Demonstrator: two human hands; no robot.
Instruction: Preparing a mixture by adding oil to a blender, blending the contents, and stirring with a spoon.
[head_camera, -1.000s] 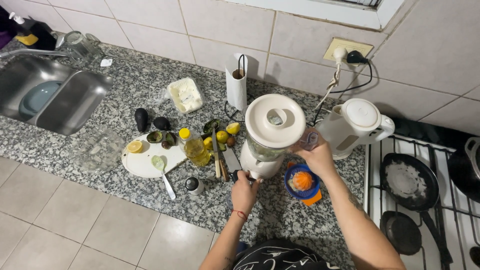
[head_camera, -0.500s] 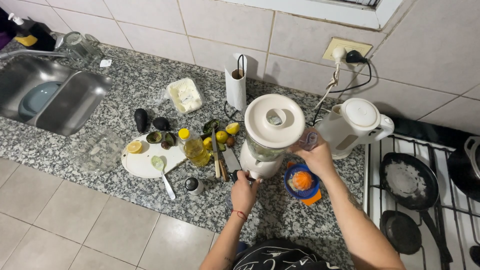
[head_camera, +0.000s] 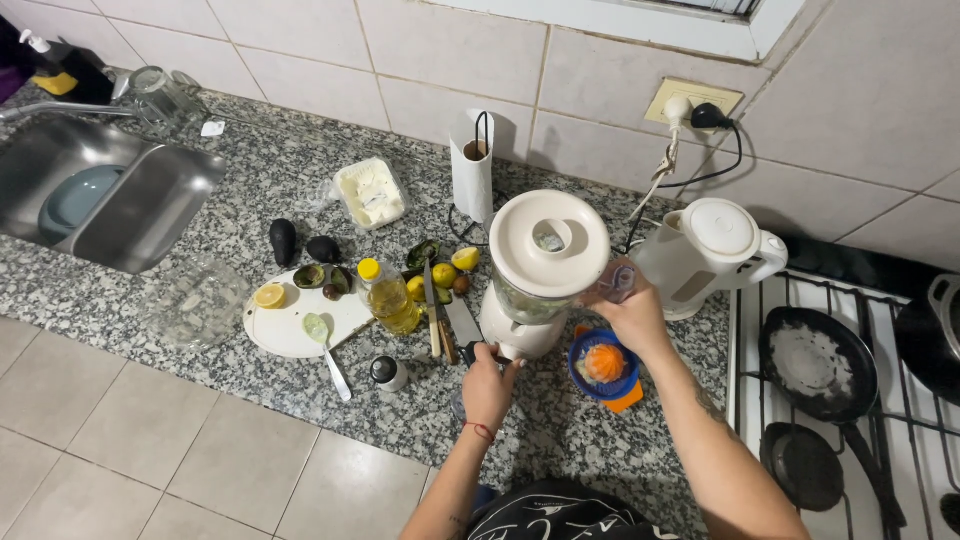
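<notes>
- Cutting board with lemon half and spoon lies left, within reach.
- Left hand presses fingertips at blender base, where controls would sit.
- Right hand grips jug side, steadying it mid-counter.

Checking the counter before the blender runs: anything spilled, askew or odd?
No spill or damage shows. The blender stands upright, lid on, left hand at its base, right hand on the jar. One oddity: a knife and a second blade lie loose right beside the base, among avocado scraps.
</notes>
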